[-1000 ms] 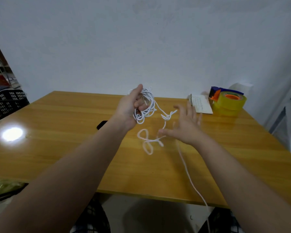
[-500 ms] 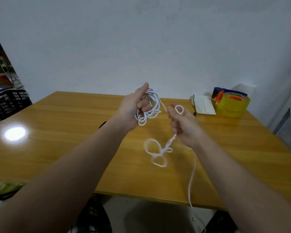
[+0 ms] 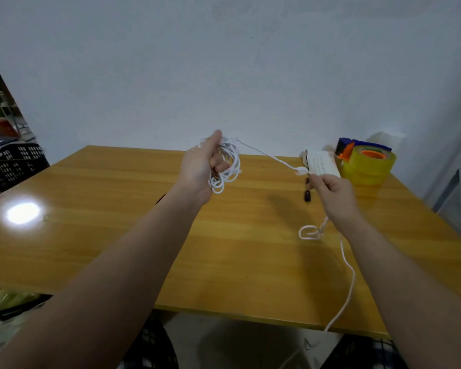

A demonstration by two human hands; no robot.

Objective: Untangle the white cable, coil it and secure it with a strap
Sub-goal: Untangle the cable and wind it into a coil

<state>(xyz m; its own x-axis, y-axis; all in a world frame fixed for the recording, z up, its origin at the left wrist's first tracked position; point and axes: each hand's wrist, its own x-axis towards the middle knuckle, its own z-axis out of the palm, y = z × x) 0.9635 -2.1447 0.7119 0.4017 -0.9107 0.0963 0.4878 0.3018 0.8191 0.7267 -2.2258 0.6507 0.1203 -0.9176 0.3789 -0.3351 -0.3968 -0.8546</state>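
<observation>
My left hand (image 3: 201,169) is raised over the middle of the wooden table (image 3: 117,209) and grips a bundle of white cable (image 3: 228,166) loops. One strand runs taut from that bundle to my right hand (image 3: 333,194), which pinches the cable at a small knot near the table's far right. Below my right hand the cable hangs in a small loop, then trails over the table's front edge. A short dark strap (image 3: 307,194) lies on the table just left of my right hand.
A white box (image 3: 322,166) and a yellow tape roll in a blue and orange dispenser (image 3: 365,163) stand at the far right of the table. A black crate (image 3: 14,163) sits off the table's left. A small dark object (image 3: 161,198) peeks out beside my left forearm.
My right hand has moved out to the right, pulling a strand taut from the bundle. The tangled loop below it moved right too. My left hand has kept its hold.
</observation>
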